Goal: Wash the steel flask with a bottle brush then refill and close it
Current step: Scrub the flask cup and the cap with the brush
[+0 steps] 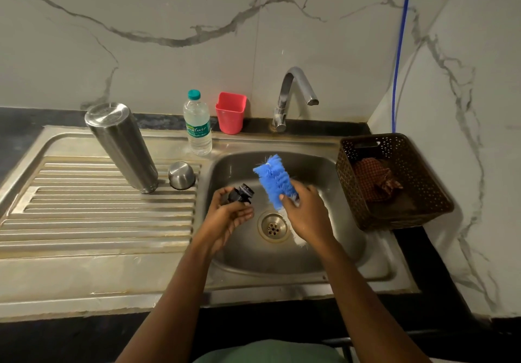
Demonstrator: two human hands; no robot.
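The steel flask [121,145] stands upside down on the ribbed draining board, tilted toward the back left. Its small steel cup lid [181,175] sits mouth down just to its right. Over the sink basin [324,171], my left hand [228,216] holds the black inner stopper [241,193] between thumb and fingers. My right hand [307,213] grips the bottle brush [273,179] by its handle, blue bristles pointing up and away, just right of the stopper. A white end of the handle shows below my right wrist.
A water bottle [197,126] with a teal cap and a red plastic cup [230,112] stand behind the basin's left corner. The tap [293,92] arches over the basin and no water runs. A brown perforated basket [394,182] holding a checked cloth sits right of the sink.
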